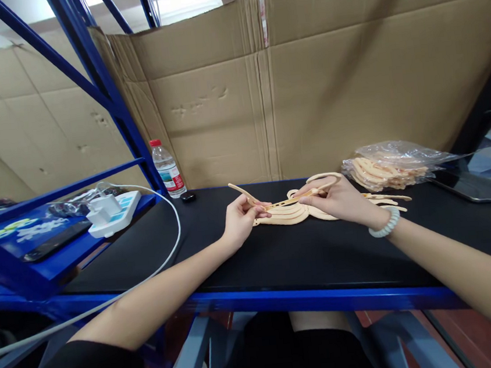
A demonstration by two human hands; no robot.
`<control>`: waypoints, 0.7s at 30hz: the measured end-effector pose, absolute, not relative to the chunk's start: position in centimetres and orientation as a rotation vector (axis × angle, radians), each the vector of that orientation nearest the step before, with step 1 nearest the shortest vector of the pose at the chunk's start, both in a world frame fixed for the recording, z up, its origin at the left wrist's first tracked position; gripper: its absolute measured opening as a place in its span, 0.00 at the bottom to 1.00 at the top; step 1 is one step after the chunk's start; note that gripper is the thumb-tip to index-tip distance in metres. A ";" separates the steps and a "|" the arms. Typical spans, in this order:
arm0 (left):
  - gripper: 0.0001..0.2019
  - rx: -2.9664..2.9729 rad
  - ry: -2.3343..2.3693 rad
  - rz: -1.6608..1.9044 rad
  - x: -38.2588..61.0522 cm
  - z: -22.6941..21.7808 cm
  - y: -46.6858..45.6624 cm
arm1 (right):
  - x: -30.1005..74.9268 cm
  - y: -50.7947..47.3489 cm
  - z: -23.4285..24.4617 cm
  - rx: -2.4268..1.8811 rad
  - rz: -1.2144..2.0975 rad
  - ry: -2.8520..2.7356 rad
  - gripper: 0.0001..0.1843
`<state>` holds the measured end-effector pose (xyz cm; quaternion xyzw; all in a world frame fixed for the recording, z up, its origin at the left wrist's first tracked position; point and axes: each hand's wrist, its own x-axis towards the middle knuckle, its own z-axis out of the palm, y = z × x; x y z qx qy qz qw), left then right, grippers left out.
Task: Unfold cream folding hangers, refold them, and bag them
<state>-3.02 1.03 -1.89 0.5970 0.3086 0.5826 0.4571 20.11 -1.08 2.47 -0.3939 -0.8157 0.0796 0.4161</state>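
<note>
bottle (169, 171): table (254, 265), rear left | bagged pieces (371, 173): right | loose pieces (284, 218): between, likely stacked | cardboard (215, 105): behind

Tall sheets of brown cardboard (348, 79) wall off the back of a black counter (324, 263) with a blue metal edge (328, 302). A diagonal shadow crosses the right-hand sheet. At left, a blue metal frame (83, 55) slants upward. Bright white light (191, 2) shows above; reddish-brown floor tiles (458, 331) lie below.
</note>
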 end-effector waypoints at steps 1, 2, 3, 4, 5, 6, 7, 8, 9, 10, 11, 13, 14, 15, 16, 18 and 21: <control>0.08 1.473 0.759 1.440 -3.0 -1.9 1.0 | 20.1 -1.1 2.5 -0.989 0.198 -2.046 0.08; 0.07 1.476 0.756 1.444 -3.0 -1.9 1.0 | 20.1 -1.1 2.5 -0.987 0.196 -2.044 0.08; 0.07 1.478 0.753 1.448 -3.0 -1.9 1.0 | 20.1 -1.1 2.5 -0.983 0.196 -2.043 0.08; 0.07 1.480 0.751 1.453 -3.0 -1.9 1.0 | 20.1 -1.1 2.6 -0.979 0.199 -2.041 0.08; 0.07 1.481 0.751 1.457 -3.0 -1.9 1.0 | 20.1 -1.1 2.6 -0.978 0.207 -2.040 0.08; 0.07 1.483 0.752 1.460 -2.9 -1.8 0.9 | 20.1 -1.1 2.6 -0.981 0.220 -2.037 0.08; 0.08 1.485 0.754 1.461 -2.9 -1.8 0.9 | 20.1 -1.2 2.7 -0.984 0.234 -2.034 0.08; 0.08 1.487 0.754 1.463 -2.9 -1.8 0.9 | 20.1 -1.2 2.7 -0.986 0.251 -2.033 0.08; 0.08 1.490 0.750 1.469 -2.9 -1.7 0.9 | 20.1 -1.2 2.8 -0.984 0.268 -2.033 0.08; 0.08 1.494 0.743 1.478 -2.9 -1.7 0.9 | 20.0 -1.3 2.8 -0.980 0.282 -2.035 0.09; 0.08 1.498 0.735 1.488 -2.9 -1.6 0.8 | 20.0 -1.3 2.8 -0.978 0.295 -2.036 0.09; 0.09 1.507 0.725 1.511 -2.8 -1.5 0.8 | 20.0 -1.3 2.8 -0.992 0.323 -2.031 0.10; 0.09 1.511 0.726 1.516 -2.8 -1.5 0.7 | 20.0 -1.2 2.8 -1.007 0.338 -2.026 0.10; 0.09 1.515 0.730 1.519 -2.8 -1.5 0.7 | 20.0 -1.2 2.8 -1.022 0.352 -2.020 0.10; 0.08 1.516 0.734 1.522 -2.8 -1.5 0.7 | 20.0 -1.2 2.8 -1.032 0.365 -2.019 0.11; 0.08 1.516 0.741 1.525 -2.8 -1.4 0.6 | 20.0 -1.1 2.8 -1.038 0.384 -2.019 0.11; 0.08 1.520 0.746 1.513 -2.8 -1.5 0.6 | 20.2 -1.0 2.8 -1.048 0.400 -2.021 0.12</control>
